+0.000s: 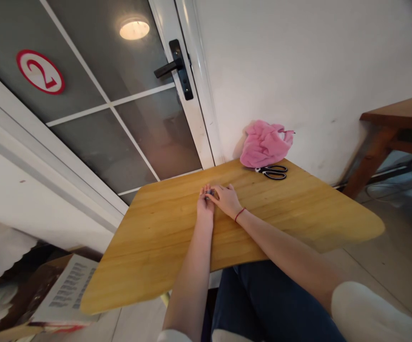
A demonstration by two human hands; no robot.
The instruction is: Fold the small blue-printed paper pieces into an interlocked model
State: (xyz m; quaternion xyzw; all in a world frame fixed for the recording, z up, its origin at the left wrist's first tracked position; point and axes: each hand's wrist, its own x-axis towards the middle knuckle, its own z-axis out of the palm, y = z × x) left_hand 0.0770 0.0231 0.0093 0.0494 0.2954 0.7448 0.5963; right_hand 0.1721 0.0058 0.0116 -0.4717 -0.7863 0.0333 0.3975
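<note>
My left hand [205, 203] rests palm up over the middle of the wooden table, its fingers curled about a small bluish, shiny object [210, 194]. What kind of thing this is cannot be made out, as it is tiny and partly covered. From the right, my right hand [230, 200] reaches over with thumb and fingertips pinched together at the same object. A red cord bracelet [240, 214] circles my right wrist. Both forearms come in over the table's near edge.
Black-handled scissors [277, 172] lie at the back of the table [148, 228], with blades partly under a pink cloth bundle [266, 142] against the wall. Behind is a glazed door [148, 128] with a black handle. A cardboard box [63, 289] stands lower left, a brown wooden table [398, 118] at right.
</note>
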